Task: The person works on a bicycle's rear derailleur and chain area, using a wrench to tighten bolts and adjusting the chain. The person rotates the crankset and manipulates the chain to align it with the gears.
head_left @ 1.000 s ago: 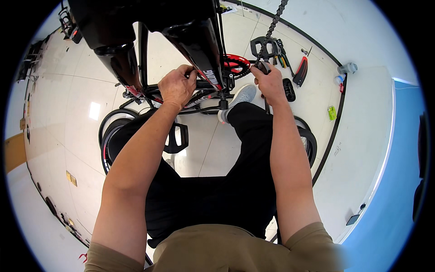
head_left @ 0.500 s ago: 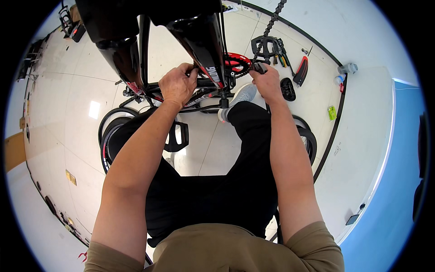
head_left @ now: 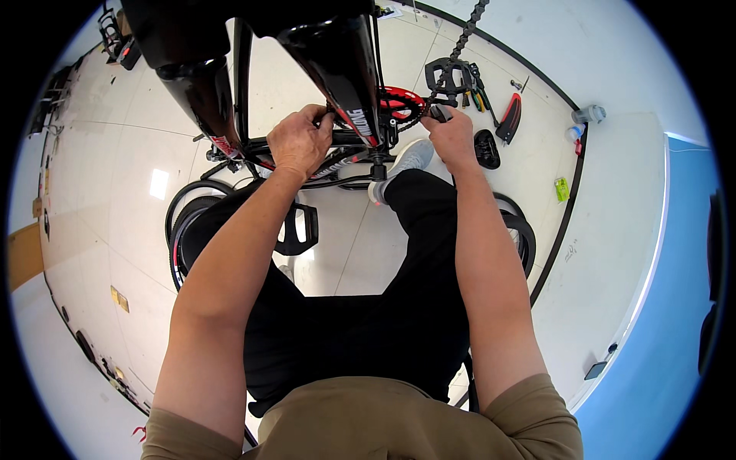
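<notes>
A black bicycle frame (head_left: pixel 337 61) stands upside down in front of me, with a red chainring (head_left: pixel 400 101) and a chain (head_left: pixel 468 31) running up from it. My left hand (head_left: pixel 297 142) is closed around the frame tube beside the crank area. My right hand (head_left: pixel 451 132) grips the black crank arm (head_left: pixel 440 112) just below a black pedal (head_left: pixel 451 75). A second black pedal (head_left: pixel 297 230) hangs lower, between my left forearm and my knee.
Two black wheels lie on the tiled floor, one at the left (head_left: pixel 188 222) and one at the right (head_left: pixel 517 230). Hand tools (head_left: pixel 507 119), a black saddle (head_left: pixel 486 148), a small green item (head_left: pixel 562 188) and bottles (head_left: pixel 586 115) lie near the wall base.
Both hands stay at the crank area; my right hand has shifted slightly along the crank arm near the pedal. The frame and wheels have not moved.
</notes>
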Demonstrator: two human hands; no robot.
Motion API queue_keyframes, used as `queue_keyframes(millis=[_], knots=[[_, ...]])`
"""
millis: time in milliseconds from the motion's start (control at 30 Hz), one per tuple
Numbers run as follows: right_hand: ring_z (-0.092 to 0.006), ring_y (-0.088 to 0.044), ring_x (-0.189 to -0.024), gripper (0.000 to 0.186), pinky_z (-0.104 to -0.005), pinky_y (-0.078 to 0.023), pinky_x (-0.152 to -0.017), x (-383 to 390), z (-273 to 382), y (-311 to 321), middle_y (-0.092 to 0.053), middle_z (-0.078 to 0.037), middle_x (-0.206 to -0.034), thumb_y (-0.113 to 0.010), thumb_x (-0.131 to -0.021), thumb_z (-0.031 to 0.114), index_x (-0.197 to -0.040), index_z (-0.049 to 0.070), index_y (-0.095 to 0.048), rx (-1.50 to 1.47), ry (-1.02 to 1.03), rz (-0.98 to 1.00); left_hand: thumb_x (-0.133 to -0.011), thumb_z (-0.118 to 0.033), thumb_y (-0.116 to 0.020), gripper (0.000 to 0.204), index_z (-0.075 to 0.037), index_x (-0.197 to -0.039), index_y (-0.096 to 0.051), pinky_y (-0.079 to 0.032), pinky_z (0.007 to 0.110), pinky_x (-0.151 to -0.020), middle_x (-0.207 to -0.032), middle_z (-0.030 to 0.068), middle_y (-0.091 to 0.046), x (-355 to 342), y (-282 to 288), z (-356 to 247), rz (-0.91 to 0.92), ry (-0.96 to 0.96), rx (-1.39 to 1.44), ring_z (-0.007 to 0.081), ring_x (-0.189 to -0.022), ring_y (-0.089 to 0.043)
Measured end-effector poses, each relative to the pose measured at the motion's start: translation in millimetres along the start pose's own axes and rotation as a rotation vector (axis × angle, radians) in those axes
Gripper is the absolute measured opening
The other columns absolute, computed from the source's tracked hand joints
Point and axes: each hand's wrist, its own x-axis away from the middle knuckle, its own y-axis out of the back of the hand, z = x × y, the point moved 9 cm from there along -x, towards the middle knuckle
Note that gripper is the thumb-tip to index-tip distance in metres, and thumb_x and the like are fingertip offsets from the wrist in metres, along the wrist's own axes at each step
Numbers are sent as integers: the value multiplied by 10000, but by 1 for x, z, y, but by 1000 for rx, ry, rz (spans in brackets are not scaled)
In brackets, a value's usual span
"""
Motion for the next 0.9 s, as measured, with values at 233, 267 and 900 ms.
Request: queue_keyframes(millis=[233, 267, 900], knots=[[-112, -475, -566, 116, -296, -369, -519, 4, -4, 0, -569, -29, -670, -719, -800, 117, -838, 20, -668, -63, -179, 25, -926, -411, -587, 295, -200, -1060, -743, -528, 400, -814, -878, 102, -728, -1, -3, 0, 5, -23, -30, 295, -878, -694], [-109, -470, -568, 111, -291, -366, -523, 6, -1, 0, -566, -25, -671, -721, -799, 114, -839, 23, -670, -85, -200, 36, -927, -411, -586, 295, -200, -1060, -743, -528, 399, -812, -875, 102, -728, -2, -4, 1, 10, -23, -43, 296, -876, -694], [-90, -488, -615, 82, -261, -368, -543, 0, -9, 1, -571, -1, -704, -702, -795, 49, -871, 34, -677, -225, -163, -5, -929, -420, -568, 308, -202, -1049, -749, -528, 408, -810, -879, 103, -733, -1, -1, -1, 37, -7, -55, 296, -881, -696]])
